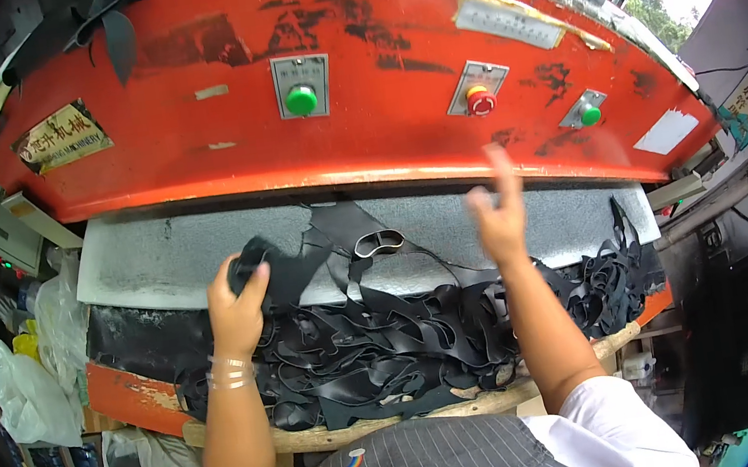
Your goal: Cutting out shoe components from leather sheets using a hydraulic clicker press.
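My left hand [237, 301] is closed around dark, thin cut pieces of black leather [256, 256] above the grey cutting board [137, 260]. A larger scrap of black leather [302, 274] hangs just beside its fingers; whether it is also held, I cannot tell. My right hand [500, 222] is raised over the board's right half, fingers stretched apart, holding nothing. Between my hands, an oval metal-rimmed cutting die [379, 243] rests on a cut-up sheet of black leather [342, 224]. Narrow leather strips trail from that sheet toward the near edge.
A tangled heap of black leather offcuts [398, 344] fills the near ledge, behind a wooden rail [482, 405]. The red press beam [193, 153] spans the far side, bearing green buttons [301, 100] and a red button [480, 101]. Plastic bags [32, 397] hang at left.
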`<state>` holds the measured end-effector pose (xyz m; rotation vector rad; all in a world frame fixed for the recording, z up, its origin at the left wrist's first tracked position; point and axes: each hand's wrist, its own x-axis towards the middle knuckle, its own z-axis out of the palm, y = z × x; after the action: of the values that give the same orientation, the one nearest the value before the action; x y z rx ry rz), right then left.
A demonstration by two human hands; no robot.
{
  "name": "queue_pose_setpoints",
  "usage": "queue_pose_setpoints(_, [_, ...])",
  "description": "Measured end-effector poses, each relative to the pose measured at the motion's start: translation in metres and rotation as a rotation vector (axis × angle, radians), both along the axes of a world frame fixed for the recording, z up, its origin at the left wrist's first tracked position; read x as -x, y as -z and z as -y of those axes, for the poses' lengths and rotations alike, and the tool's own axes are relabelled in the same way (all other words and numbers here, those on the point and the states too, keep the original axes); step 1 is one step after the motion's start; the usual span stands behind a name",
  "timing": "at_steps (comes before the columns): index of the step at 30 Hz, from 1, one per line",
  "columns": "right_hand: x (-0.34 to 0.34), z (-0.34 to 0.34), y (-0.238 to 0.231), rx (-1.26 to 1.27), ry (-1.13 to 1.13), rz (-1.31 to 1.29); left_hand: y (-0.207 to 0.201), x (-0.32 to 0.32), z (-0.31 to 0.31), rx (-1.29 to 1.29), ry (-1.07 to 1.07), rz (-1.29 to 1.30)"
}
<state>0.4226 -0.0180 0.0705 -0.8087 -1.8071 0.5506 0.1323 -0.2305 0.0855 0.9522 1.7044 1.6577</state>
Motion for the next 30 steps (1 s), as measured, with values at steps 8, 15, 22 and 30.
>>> queue_pose_setpoints(8, [-0.065, -0.058, -0.091, -0.107, 0.778, -0.357, -0.086, -0.041, -0.034, -0.473, 0.175, -0.666])
queue_pose_setpoints(15, [-0.11, 0.028, -0.097, 0.005, 0.447, -0.462, -0.096, -0.05, -0.001, -0.289, 0.127, -0.745])
queue_pose_setpoints(22, [-0.093, 0.263, -0.016, 0.129, -0.416, 0.568, -0.011, -0.088, 0.164, 0.314, 0.984, -0.59])
queue_pose_setpoints(30, [-0.071, 0.34, 0.025, 0.023, -0.284, 0.883, 0.024, -0.132, 0.2, 0.449, 0.624, -0.726])
